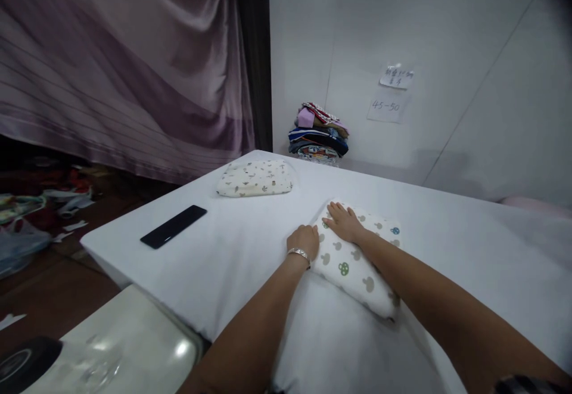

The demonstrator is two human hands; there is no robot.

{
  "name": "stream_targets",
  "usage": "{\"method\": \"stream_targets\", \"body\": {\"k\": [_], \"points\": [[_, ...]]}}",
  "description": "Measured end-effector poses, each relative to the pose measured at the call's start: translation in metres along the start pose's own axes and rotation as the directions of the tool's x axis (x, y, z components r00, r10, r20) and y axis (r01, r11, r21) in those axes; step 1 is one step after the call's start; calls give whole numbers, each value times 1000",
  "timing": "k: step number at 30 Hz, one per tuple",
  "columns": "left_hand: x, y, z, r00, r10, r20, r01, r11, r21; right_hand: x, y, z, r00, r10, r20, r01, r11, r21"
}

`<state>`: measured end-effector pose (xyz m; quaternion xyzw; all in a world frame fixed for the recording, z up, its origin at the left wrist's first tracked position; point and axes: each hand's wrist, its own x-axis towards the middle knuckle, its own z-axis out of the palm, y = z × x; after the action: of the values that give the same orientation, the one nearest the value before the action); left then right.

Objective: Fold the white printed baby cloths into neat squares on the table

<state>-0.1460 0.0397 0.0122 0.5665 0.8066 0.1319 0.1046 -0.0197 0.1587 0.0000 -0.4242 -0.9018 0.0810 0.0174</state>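
A small white pillow (338,266) printed with grey, green and blue mushrooms lies at a slant on the white-covered table. My left hand (304,241), with a silver bracelet at the wrist, has its fingers curled at the pillow's left edge; the fingertips are partly hidden there. Flat on the top of the same pillow, near its far corner, rests my right hand (344,221) with its fingers stretched out. Farther back and to the left is a second white pillow (254,178) with a small dark print, apart from both hands.
A black phone (174,226) lies near the left edge of the white table (214,245). Folded clothes (318,135) are stacked by the wall at the back. A pale purple curtain (170,72) hangs at left. A cream stool-like surface (129,334) stands at lower left.
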Motion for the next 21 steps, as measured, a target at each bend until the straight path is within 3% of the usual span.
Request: {"method": "stream_targets", "body": {"k": [4,10,14,17,21], "points": [[1,0,0,1000,-5,16,5,1000,7,3,-11,-8,999,12,38,-13,1000,17],[2,0,1,1000,-10,30,10,1000,16,2,-29,-3,997,-57,44,55,998,24],[1,-1,0,1000,-5,25,4,1000,18,5,-25,-13,995,-55,81,48,996,80],[2,-1,0,1000,-2,22,2,1000,17,9,-16,-20,1000,-26,12,26,997,66],[3,-1,1,1000,-8,26,8,1000,17,15,-5,-12,998,55,-11,-55,999,-4]]}}
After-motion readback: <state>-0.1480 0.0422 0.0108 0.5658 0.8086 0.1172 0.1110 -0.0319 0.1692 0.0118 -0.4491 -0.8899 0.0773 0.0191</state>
